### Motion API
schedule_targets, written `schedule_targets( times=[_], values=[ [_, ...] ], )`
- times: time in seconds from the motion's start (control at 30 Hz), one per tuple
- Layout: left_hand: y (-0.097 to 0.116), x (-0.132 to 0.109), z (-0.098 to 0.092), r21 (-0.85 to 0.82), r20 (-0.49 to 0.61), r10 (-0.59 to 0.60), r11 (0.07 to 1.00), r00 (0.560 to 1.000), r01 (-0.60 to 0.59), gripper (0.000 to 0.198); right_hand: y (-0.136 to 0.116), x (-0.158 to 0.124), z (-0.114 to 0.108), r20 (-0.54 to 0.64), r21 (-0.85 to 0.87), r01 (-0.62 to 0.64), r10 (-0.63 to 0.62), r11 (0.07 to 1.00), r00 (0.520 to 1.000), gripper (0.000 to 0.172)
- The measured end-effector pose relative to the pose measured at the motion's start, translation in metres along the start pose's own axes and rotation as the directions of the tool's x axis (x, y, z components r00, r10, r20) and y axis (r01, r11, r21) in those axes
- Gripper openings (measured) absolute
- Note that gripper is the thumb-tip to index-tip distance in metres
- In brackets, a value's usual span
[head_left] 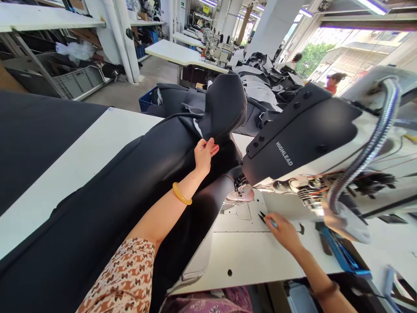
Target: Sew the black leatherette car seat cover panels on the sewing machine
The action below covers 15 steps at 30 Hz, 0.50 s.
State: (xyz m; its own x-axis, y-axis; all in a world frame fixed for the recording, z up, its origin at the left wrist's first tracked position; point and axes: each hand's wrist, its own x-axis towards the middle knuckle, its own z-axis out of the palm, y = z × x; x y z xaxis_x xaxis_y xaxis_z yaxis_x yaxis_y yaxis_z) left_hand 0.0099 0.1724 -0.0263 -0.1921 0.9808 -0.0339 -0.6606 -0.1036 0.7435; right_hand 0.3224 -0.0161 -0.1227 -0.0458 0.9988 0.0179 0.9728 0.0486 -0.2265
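My left hand (204, 154) pinches the edge of a large black padded cover (224, 104) near its stitched, raised headrest-like part. The rest of the black material (107, 208) spreads across the table at the left and hangs down beside my arm. At the right, my right hand (282, 230) is closed around small thread snips (263, 217), their dark blades pointing left over the white machine bed. A sewing machine (302, 130) marked HIGHLEAD stands between the hands, its needle area (241, 187) beside the black material.
A blue tray (345, 256) lies on the table at the right, and a flexible metal hose (368, 143) crosses the machine. Behind the machine are piled fabric pieces (260, 82) and a blue crate (146, 102). People are partly visible farther back.
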Motion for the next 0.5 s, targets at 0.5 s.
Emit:
schedule_targets(
  times=[0.5],
  values=[
    [-0.008,-0.005,0.011,-0.145,0.012,-0.106,0.984,0.994,0.107,0.024,0.038,-0.044,0.050,-0.239,-0.068,-0.184,0.163,0.981,0.957,0.053]
  ],
)
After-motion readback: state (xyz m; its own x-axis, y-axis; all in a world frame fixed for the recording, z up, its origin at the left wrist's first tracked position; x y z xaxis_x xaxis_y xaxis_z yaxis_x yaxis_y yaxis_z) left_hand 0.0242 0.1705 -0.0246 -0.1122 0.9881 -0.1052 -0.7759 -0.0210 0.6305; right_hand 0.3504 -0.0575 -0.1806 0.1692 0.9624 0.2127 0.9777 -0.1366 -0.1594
